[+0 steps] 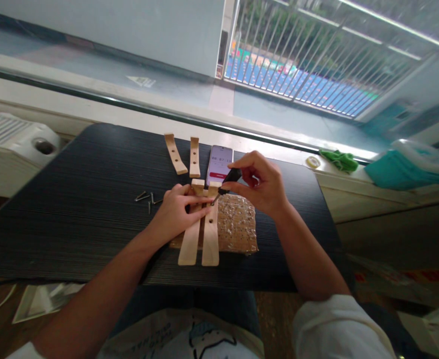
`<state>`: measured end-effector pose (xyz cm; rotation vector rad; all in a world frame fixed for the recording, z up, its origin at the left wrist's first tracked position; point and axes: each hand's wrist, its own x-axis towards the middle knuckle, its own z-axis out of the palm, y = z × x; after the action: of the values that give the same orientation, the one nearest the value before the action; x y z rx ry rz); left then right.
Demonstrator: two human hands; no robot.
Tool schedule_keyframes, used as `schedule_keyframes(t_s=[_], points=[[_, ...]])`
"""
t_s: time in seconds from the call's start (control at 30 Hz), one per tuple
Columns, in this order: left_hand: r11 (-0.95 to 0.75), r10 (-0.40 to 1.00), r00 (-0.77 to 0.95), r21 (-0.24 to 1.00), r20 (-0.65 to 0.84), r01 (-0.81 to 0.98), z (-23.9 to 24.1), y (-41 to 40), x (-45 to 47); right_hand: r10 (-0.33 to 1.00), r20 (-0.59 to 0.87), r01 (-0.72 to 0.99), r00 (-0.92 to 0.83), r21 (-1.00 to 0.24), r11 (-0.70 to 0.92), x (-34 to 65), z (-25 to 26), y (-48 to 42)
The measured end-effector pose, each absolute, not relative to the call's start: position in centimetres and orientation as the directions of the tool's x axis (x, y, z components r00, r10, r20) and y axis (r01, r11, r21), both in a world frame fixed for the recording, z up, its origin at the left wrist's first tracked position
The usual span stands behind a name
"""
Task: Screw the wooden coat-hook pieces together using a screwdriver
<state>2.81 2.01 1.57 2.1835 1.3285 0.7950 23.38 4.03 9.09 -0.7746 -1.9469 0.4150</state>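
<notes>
My right hand (259, 182) grips a screwdriver (232, 175) by its black handle, between thumb and fingers. Its shaft slants down to a hole in the right one of two pale curved wooden pieces (210, 244); whether a screw sits there is too small to tell. My left hand (172, 212) lies across both pieces, its fingers holding them down on either side of the screwdriver tip. The left wooden piece (189, 247) runs alongside, partly hidden by that hand. Both rest on a brown box wrapped in bubble wrap (238, 224) and overhang its near edge.
Two more curved wooden pieces with holes (174, 154) lie farther back on the black table (73, 214). A phone showing a timer (219, 159) is beside them. Several loose screws (150, 199) lie left of my left hand. A green cloth (339, 160) and tape roll (313, 162) sit on the sill.
</notes>
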Motion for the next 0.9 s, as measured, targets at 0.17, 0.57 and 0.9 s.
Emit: schedule_keyframes(t_s=[0.17, 0.57, 0.9], points=[[-0.442, 0.894, 0.369, 0.637, 0.254, 0.632, 1.39, 2.05, 2.73, 0.685, 0.657, 0.338, -0.315, -0.596, 0.728, 23.29, 8.82, 4.07], [-0.447, 0.892, 0.368, 0.638, 0.262, 0.628, 1.5, 2.06, 2.8, 0.67, 0.681, 0.394, -0.295, -0.552, 0.734, 23.09, 8.52, 3.94], [-0.443, 0.894, 0.367, 0.639, 0.258, 0.629, 1.49, 1.96, 2.83, 0.54, 0.759, 0.367, -0.365, -0.416, 0.832, 23.07, 8.51, 3.97]])
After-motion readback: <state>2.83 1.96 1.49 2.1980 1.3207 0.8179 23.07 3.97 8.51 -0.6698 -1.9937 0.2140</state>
